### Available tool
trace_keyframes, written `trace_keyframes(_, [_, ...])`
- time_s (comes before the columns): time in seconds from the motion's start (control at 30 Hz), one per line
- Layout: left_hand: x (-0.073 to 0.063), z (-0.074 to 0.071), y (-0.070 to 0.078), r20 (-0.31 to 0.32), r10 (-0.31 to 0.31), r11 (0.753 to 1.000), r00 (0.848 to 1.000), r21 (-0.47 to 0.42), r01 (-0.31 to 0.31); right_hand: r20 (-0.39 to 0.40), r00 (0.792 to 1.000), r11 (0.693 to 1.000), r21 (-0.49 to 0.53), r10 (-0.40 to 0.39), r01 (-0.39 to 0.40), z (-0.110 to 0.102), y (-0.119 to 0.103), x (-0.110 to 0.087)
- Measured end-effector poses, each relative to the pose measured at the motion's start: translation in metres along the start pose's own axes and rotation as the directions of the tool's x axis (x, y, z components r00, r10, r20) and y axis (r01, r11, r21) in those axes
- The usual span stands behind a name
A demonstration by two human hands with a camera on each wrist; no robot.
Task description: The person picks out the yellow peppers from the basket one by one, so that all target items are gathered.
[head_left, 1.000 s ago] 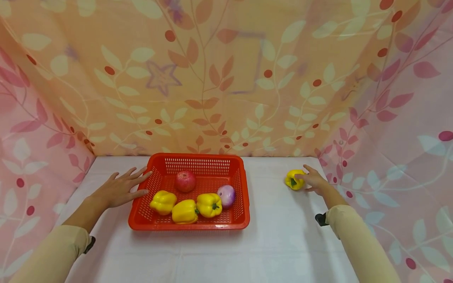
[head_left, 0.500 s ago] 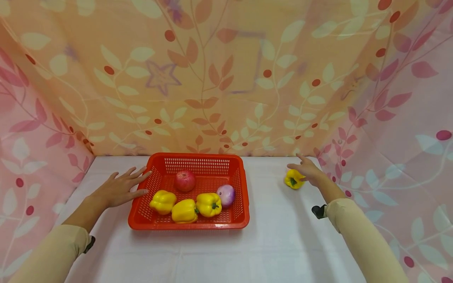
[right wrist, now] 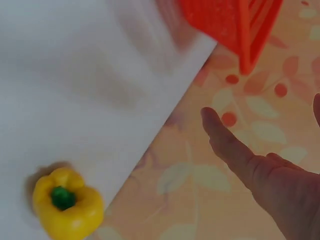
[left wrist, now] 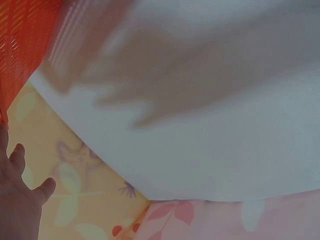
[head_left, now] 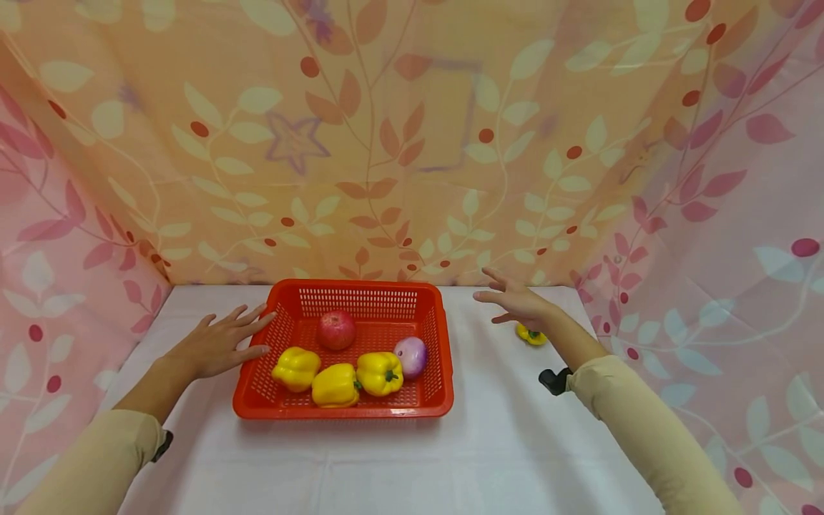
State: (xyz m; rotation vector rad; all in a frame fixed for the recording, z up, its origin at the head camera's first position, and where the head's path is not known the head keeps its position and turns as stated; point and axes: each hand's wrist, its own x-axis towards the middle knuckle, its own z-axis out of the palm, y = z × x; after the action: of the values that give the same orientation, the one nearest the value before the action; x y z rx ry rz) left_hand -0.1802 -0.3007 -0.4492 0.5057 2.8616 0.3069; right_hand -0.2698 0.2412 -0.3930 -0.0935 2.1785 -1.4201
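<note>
My left hand (head_left: pixel 219 343) has its fingers spread at the left rim of a red plastic basket (head_left: pixel 341 413). Between the basket and a lone yellow bell pepper (head_left: pixel 531 335) is my right hand (head_left: pixel 518 302), fingers extended and holding nothing. It partly covers that pepper in the head view; the right wrist view shows the yellow pepper (right wrist: pixel 70 207) whole on the white cloth, apart from the hand. Inside the basket lie a pomegranate (head_left: pixel 336 330), a purple onion (head_left: pixel 412 357) and three yellow bell peppers, the left pepper (head_left: pixel 297 369), middle pepper (head_left: pixel 336 385) and right pepper (head_left: pixel 380 373).
A white cloth (head_left: pixel 386 465) covers the table. Floral curtains surround it, a yellow-orange curtain (head_left: pixel 386 179) at the back and pink side curtains (head_left: pixel 740 214). Each wrist wears a dark camera, such as the right wrist camera (head_left: pixel 555 381).
My right hand has left the lone yellow bell pepper and moved left toward the basket, its fingers extending. The pepper stays on the cloth. My left hand has not moved.
</note>
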Motion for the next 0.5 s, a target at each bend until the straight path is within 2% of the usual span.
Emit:
trace_keyframes(0.3, [0.001, 0.003, -0.003, -0.007, 0.003, 1.0, 1.0, 0.023, -0.003, 0.096, 0.993, 0.998, 0.001, -0.062, 0.062, 0.044, -0.022, 0.006])
trace_keyframes(0.5, [0.002, 0.004, -0.004, -0.006, 0.002, 1.0, 1.0, 0.019, -0.002, 0.15, 0.986, 0.998, 0.005, -0.066, 0.066, 0.068, -0.031, 0.013])
